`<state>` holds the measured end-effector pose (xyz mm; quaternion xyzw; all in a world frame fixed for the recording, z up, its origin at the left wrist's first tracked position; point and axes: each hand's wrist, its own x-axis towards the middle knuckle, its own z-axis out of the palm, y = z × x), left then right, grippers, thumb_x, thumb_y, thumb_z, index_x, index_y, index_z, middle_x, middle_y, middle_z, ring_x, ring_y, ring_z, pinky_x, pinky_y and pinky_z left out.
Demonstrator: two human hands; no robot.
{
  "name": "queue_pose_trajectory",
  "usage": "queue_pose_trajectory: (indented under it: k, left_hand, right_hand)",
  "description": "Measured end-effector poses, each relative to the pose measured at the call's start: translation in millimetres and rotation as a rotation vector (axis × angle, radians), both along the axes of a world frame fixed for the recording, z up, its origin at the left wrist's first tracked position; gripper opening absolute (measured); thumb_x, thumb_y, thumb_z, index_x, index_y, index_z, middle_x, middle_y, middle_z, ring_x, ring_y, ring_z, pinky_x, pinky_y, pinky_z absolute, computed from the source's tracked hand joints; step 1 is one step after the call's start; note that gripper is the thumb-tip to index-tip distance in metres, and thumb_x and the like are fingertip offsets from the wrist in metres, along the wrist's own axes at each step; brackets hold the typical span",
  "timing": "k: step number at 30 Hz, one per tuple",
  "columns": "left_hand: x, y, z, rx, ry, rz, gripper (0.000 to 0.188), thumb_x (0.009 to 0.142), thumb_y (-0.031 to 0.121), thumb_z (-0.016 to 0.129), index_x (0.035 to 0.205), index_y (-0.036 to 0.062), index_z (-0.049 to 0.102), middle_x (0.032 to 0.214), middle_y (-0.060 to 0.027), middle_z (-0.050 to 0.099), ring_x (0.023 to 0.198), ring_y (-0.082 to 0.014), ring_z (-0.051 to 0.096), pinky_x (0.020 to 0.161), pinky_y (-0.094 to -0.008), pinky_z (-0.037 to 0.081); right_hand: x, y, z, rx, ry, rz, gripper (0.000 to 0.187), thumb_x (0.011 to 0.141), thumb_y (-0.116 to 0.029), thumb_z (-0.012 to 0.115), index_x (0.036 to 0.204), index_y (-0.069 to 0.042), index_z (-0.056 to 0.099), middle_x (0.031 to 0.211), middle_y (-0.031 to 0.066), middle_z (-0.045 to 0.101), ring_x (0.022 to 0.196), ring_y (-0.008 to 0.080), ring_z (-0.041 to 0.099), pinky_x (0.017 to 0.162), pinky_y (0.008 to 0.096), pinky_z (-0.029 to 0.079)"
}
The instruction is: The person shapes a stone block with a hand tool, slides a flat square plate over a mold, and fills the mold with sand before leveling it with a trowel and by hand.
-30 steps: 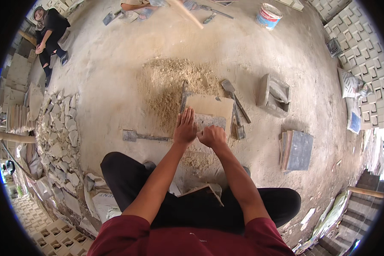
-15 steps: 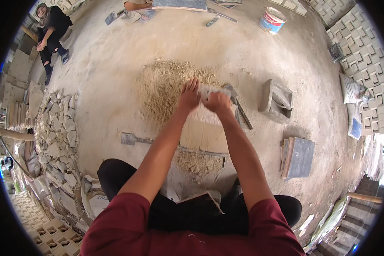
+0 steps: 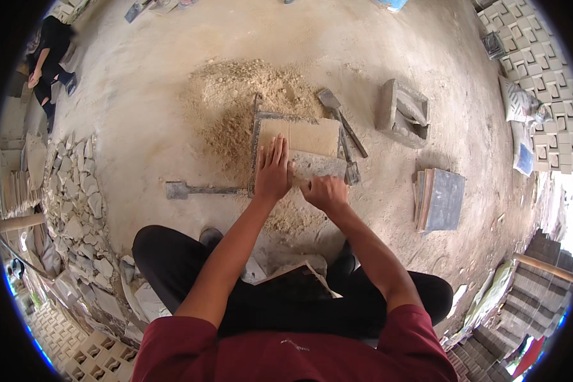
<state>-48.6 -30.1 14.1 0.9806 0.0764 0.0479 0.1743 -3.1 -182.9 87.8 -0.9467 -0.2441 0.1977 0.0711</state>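
A square frame mould (image 3: 256,137) with dark metal edges lies on the ground in front of me, filled with smooth, levelled tan material (image 3: 312,135). My right hand (image 3: 326,193) is closed on the near side of a flat grey trowel (image 3: 318,165), whose blade lies across the near part of the filling. Its handle is mostly hidden by my fingers. My left hand (image 3: 274,172) lies flat with fingers stretched away from me, at the blade's left end and over the mould's left part. A long bar handle (image 3: 204,190) sticks out left from the mould's near corner.
Loose sandy mix (image 3: 229,95) is heaped beyond the mould. On the right lie a long-handled tool (image 3: 344,121), a stone-like trough (image 3: 395,114) and a stack of flat boards (image 3: 442,198). Broken pieces (image 3: 76,197) cover the left side. A seated person (image 3: 51,57) is at far left.
Both hands and the trowel have moved from the mould's far side toward me, uncovering the smooth surface beyond. The view has shifted, so the far bucket is nearly out of sight.
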Motion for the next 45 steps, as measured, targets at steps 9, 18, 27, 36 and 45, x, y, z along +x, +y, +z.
queue_pose_trajectory:
  k: [9, 18, 27, 36, 45]
  left_hand:
    - [68.2, 18.7, -1.7, 0.051, -0.079, 0.058, 0.063, 0.102, 0.031, 0.033, 0.154, -0.0009, 0.018, 0.161, -0.0185, 0.016, 0.150, -0.0327, 0.013, 0.122, -0.0496, 0.011]
    - [164.1, 53.2, 39.8, 0.121, 0.162, 0.084, 0.064, 0.104, 0.040, 0.028, 0.156, 0.0053, 0.015, 0.163, -0.0097, 0.015, 0.152, -0.0214, 0.010, 0.122, -0.0511, 0.003]
    - [-0.8, 35.1, -4.4, 0.179, -0.039, -0.026, 0.058, 0.104, 0.035, 0.030, 0.153, 0.0046, 0.025, 0.160, -0.0107, 0.024, 0.150, -0.0235, 0.018, 0.122, -0.0476, 0.011]
    - [68.6, 73.4, -17.1, 0.286, -0.153, 0.021, 0.058, 0.104, 0.035, 0.030, 0.152, 0.0023, 0.028, 0.159, -0.0095, 0.027, 0.149, -0.0206, 0.019, 0.122, -0.0474, 0.011]
    - [102.1, 72.2, 33.0, -0.042, -0.009, -0.049, 0.058, 0.105, 0.037, 0.021, 0.155, 0.0086, 0.020, 0.164, -0.0088, 0.012, 0.152, -0.0245, 0.008, 0.123, -0.0480, 0.003]
  right_hand:
    - [71.6, 19.9, -12.4, 0.032, -0.089, 0.021, 0.036, 0.080, -0.036, 0.057, 0.067, -0.006, 0.072, 0.066, 0.0217, 0.067, 0.059, 0.0371, 0.069, 0.056, 0.0465, 0.057]
    - [166.0, 71.8, 29.7, 0.011, -0.118, 0.052, 0.048, 0.087, -0.048, 0.054, 0.093, -0.006, 0.075, 0.093, 0.0188, 0.072, 0.087, 0.0329, 0.071, 0.074, 0.0444, 0.058]
    - [-3.0, 53.1, -8.4, 0.077, 0.073, 0.071, 0.046, 0.089, -0.037, 0.049, 0.070, -0.002, 0.071, 0.071, 0.0243, 0.068, 0.064, 0.0363, 0.069, 0.060, 0.0461, 0.056]
    - [71.7, 98.2, -16.8, 0.044, -0.068, 0.113, 0.054, 0.091, -0.046, 0.046, 0.070, -0.004, 0.072, 0.072, 0.0203, 0.069, 0.065, 0.0351, 0.069, 0.059, 0.0466, 0.056]
    - [138.9, 60.4, 30.3, -0.033, -0.067, 0.050, 0.057, 0.091, -0.055, 0.051, 0.087, -0.002, 0.074, 0.090, 0.0209, 0.072, 0.090, 0.0345, 0.071, 0.077, 0.0462, 0.056]
